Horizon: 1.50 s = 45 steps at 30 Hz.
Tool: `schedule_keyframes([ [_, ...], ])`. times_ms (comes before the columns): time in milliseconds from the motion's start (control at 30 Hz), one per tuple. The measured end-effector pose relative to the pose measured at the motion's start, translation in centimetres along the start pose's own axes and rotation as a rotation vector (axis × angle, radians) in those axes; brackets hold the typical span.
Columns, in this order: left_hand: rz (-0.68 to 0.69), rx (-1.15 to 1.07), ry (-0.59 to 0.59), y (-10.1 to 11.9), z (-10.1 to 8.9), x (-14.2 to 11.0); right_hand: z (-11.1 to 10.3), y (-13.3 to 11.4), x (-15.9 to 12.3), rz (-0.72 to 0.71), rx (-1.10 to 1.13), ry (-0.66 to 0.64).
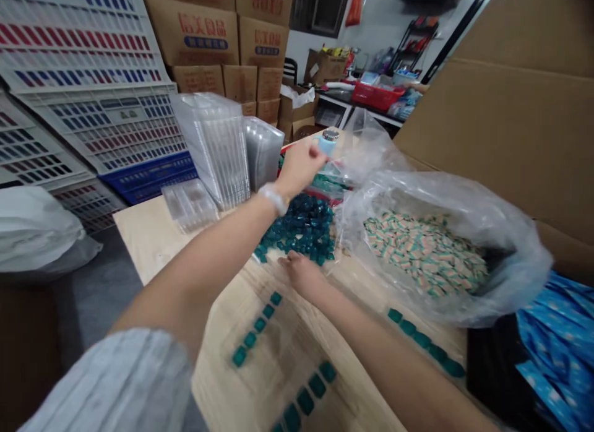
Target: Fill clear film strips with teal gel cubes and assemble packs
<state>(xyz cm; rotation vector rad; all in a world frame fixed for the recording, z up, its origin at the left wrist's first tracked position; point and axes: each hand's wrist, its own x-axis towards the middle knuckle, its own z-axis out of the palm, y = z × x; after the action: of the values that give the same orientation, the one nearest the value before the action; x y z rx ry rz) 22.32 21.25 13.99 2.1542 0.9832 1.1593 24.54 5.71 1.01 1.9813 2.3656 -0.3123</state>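
Bottle [328, 141]: small, pale blue, metal-capped; at the fingertips of the left hand [301, 167], raised above the far edge of the teal cubes [297, 231].

Left grip: fingers [315, 150] touch the bottle; the hand hides the contact, so a closed hold cannot be confirmed.

Left wrist: white band [273, 198], with a pale sleeve [106, 382] at the upper arm.

Right grip: released; fingers extended, palm down, no object visible in the hand.

Right hand [301, 274]: low over the wooden table [139, 234], just below the near edge of the teal cubes.

Cube pile: loose and heaped, directly between the two hands.

Cube rows: two short rows [257, 327] [304, 401] on the table, nearer than the right hand; a third row [420, 339] to its right.

Bag: clear plastic bag [445, 197], open, right of the right hand, holding striped cream-and-teal pieces [427, 252].

Trays: stacked clear trays [211, 147] [262, 150] left of the bottle, with a single clear tray [190, 204] lying beside the stacks.

Background: cartons [192, 30], white plastic crates [83, 48] and a red basket [375, 96], all well beyond the left hand.
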Motion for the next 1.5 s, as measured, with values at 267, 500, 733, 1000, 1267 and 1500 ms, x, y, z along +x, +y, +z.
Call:
schedule_keyframes([
  [267, 0.190, 0.268, -0.410, -3.2, 5.0, -1.2, 1.0, 1.2, -0.3, -0.006, 0.015, -0.027],
  [500, 0.135, 0.391, -0.616, -5.8, 6.0, -12.5, 1.8, 4.4, -5.5, 0.275, 0.535, 0.507],
  [733, 0.078, 0.398, -0.516, -4.9, 6.5, -12.2, 3.4, 9.8, -13.9, 0.726, 0.929, 0.802],
  [1000, -0.425, -0.400, -0.610, -1.1, 6.0, -16.1, 5.2, 8.8, -11.7, 0.608, 0.502, 0.709],
  [1267, -0.514, -0.611, -0.845, 0.7, 8.1, -21.8, 6.1, 9.2, -13.4, 0.514, 0.398, 0.742],
  [1500, -0.394, -0.467, -0.866, 0.5, 8.3, -21.4, 5.5, 10.3, -12.7, 0.702, 0.489, 0.748],
])
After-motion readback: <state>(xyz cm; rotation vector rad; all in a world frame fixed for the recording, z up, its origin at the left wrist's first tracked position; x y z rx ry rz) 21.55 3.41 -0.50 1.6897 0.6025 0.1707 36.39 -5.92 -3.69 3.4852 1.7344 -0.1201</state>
